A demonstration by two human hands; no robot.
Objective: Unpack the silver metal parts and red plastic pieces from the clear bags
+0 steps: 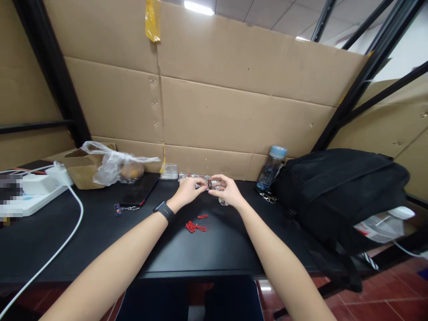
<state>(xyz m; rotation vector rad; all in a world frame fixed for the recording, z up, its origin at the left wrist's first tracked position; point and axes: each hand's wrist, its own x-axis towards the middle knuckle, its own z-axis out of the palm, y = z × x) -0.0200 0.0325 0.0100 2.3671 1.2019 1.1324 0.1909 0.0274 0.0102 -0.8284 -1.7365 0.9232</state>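
My left hand [191, 192] and my right hand [227, 191] meet over the back middle of the black table. Between their fingertips is a small dark, shiny round piece [210, 184], too small to name. Both hands are closed in a pinch on it. Under my right hand a clear, glassy round object [223, 202] shows in part. Behind the hands lie clear plastic packets [187, 177] with bits of red in them, partly hidden by my fingers. Nearer to me on the table are several red cord loops [191, 227], with one more loop [202, 216] apart from them.
A phone [138, 191] with a keychain, a stack of clear bags [170, 171] and a cardboard box [83, 171] with a plastic bag lie left. A power strip [36, 194] trails a white cable. To the right stand a water bottle [271, 168] and black backpack [337, 196].
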